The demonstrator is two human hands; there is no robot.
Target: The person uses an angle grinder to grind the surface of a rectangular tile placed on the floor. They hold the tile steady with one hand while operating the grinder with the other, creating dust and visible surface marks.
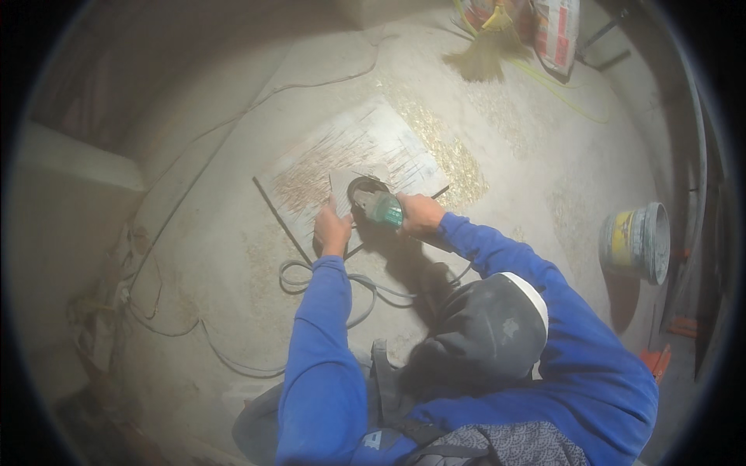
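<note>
My right hand is closed around the rear of a green-bodied angle grinder. The grinder's round guard and disc end sits over a small grey tile. At the tile's left edge, my left hand grips it, partly hiding its near side. Beneath lies a large pale board, its surface covered in brown scored lines. My blue sleeves reach in from the lower edge. What the disc touches is hard to make out.
A grey cable loops near my left forearm, and another cord crosses the floor. A bucket stands at right. A broom and white sack are at the far side. A dark rounded thing with a white rim fills the near middle.
</note>
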